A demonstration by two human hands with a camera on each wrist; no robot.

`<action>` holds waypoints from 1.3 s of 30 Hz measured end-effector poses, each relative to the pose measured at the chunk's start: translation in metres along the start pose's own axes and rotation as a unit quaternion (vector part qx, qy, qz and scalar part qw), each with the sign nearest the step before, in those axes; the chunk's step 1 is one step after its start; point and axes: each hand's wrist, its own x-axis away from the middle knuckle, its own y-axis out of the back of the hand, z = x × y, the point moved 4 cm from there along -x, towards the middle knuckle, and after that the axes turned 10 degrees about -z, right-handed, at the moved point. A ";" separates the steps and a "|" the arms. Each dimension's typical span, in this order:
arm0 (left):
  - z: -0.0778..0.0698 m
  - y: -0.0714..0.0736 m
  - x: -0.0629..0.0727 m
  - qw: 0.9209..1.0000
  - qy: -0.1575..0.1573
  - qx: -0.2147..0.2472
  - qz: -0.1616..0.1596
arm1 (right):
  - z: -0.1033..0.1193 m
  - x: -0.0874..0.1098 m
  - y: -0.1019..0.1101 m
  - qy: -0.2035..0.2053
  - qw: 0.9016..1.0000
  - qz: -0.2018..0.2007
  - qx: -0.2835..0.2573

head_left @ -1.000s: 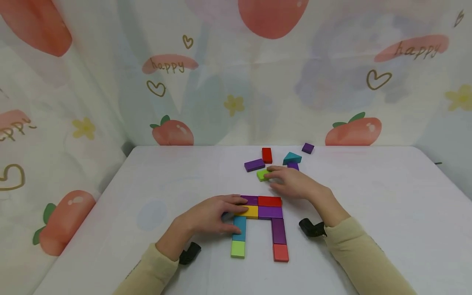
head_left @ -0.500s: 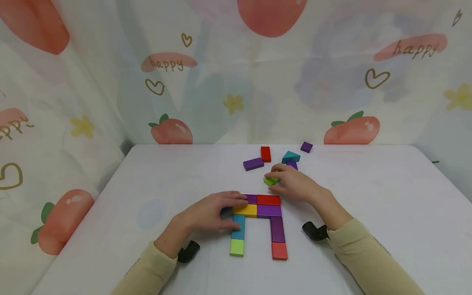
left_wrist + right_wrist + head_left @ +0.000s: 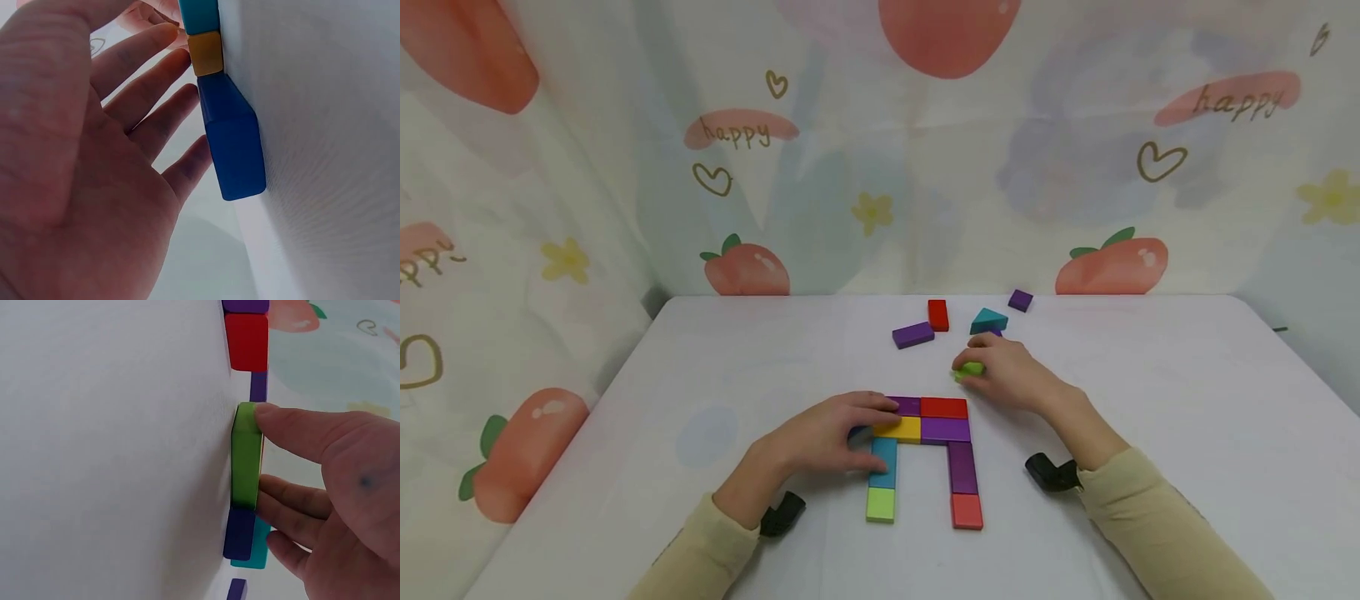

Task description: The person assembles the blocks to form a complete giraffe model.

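Observation:
My right hand [image 3: 1011,371] pinches a green block [image 3: 968,372] between thumb and fingers, just behind the laid-out blocks. In the right wrist view the thumb presses one end of the green block [image 3: 247,456]. My left hand [image 3: 827,433] rests with fingers spread over the left part of the layout, touching its blocks. Two rows hold a purple block [image 3: 907,406], a red block [image 3: 943,407], a yellow block [image 3: 904,428] and another purple block [image 3: 945,430]. A dark blue block [image 3: 234,150] lies beneath the left fingers. Teal [image 3: 886,454] and purple [image 3: 962,467] blocks run toward me, ending in light green [image 3: 881,505] and coral [image 3: 967,512] blocks.
Loose blocks lie at the back of the white table [image 3: 760,358]: a purple one [image 3: 913,335], a red one [image 3: 937,316], a teal triangle [image 3: 988,321] and a small purple one [image 3: 1020,301]. Another purple block is partly hidden behind my right hand. A printed curtain [image 3: 925,167] stands behind.
My right hand has drawn the green block from the loose pile to the right and toward me, its fingers closing on it. The left hand has stayed nearly still.

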 end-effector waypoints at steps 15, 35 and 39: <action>0.000 -0.001 0.002 1.000 -0.007 -0.011 0.003 | -0.004 0.026 0.010 0.003 0.999 0.031 -0.007; 0.000 -0.001 0.002 1.000 -0.018 -0.003 0.002 | 0.006 0.050 0.013 0.017 0.998 0.044 -0.038; -0.001 0.000 0.002 1.000 -0.011 -0.003 0.002 | 0.008 0.050 0.014 0.021 0.998 0.043 -0.040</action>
